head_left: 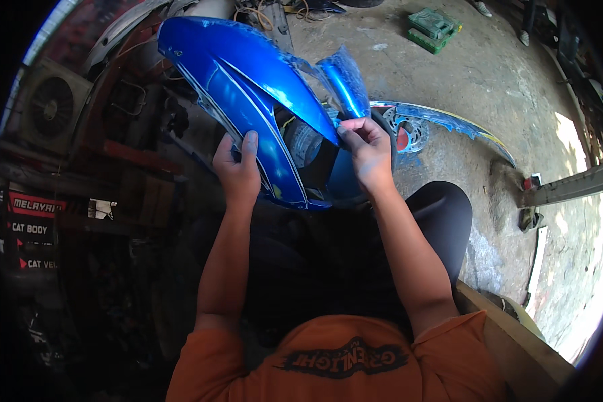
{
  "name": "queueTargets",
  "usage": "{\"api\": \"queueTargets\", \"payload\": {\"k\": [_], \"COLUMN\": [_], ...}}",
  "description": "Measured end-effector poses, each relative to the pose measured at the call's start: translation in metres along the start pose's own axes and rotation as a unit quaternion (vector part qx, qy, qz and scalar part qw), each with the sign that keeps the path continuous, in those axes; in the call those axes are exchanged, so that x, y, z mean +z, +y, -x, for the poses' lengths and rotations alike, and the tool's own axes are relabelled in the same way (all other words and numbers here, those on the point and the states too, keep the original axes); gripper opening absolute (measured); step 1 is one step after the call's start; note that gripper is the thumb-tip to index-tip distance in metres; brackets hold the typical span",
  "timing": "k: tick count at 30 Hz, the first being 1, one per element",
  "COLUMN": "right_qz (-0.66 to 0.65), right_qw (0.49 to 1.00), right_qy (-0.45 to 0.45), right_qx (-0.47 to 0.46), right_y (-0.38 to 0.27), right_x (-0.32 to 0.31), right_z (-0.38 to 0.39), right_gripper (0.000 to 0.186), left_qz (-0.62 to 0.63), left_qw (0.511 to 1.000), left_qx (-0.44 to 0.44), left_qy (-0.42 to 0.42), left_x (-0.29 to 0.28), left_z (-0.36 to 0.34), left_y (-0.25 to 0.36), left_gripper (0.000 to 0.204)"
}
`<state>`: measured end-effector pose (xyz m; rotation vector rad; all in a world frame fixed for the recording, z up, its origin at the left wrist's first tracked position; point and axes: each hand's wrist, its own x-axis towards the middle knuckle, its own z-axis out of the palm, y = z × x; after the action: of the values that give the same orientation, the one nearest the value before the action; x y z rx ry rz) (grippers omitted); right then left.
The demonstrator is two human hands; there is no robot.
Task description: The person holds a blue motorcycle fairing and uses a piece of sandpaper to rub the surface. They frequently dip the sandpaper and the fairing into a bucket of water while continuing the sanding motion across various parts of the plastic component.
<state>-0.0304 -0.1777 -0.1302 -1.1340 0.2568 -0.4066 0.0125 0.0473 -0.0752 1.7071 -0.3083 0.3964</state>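
Note:
A large glossy blue body panel with pale stripes is held above my lap. My left hand grips its lower left edge, thumb lying on the painted face. My right hand is closed in a pinch at the panel's pointed right tip. Just above that hand stands a smaller curved blue piece with a crinkled, semi-transparent look along its edge; whether it joins the big panel is unclear. Behind the tip are a dark round part, partly hidden, and a metal disc.
A long scuffed curved strip extends right over the concrete floor. Beyond lie a green case and someone's feet. A fan unit and clutter crowd the left; a metal beam and wooden plank are at right.

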Motion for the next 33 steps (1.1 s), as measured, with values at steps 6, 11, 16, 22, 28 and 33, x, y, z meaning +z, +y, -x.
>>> {"api": "queueTargets", "payload": {"k": [6,11,16,22,28,33], "right_qz": [0.058,0.080,0.101,0.209,0.336,0.347], "right_qw": [0.983,0.971,0.971,0.942,0.919,0.935], "right_qy": [0.007,-0.009,-0.059,-0.112,-0.158,-0.076], "right_qx": [0.171,0.227,0.210,0.235,0.135,0.022], "right_y": [0.012,0.023,0.033,0.045,0.041,-0.013], "right_x": [-0.007,-0.008,-0.008,-0.006,-0.010,0.011], "right_z": [-0.001,0.001,0.003,0.009,0.014,0.024], "right_gripper": [0.013,0.017,0.018,0.019,0.013,0.015], "left_qz": [-0.063,-0.142,-0.097,0.084,0.096,0.033], "left_qw": [0.995,0.975,0.983,0.984,0.977,0.992], "left_qx": [-0.003,-0.104,-0.121,-0.159,-0.188,-0.107], "left_qy": [-0.081,-0.137,-0.103,-0.001,0.036,0.061], "left_x": [0.006,-0.001,-0.015,-0.013,0.001,0.014], "left_z": [0.006,0.011,0.013,-0.020,-0.019,-0.002], "left_y": [-0.014,-0.008,-0.023,-0.003,0.010,0.017], "left_gripper": [0.029,0.032,0.052,0.067,0.040,0.032]}}
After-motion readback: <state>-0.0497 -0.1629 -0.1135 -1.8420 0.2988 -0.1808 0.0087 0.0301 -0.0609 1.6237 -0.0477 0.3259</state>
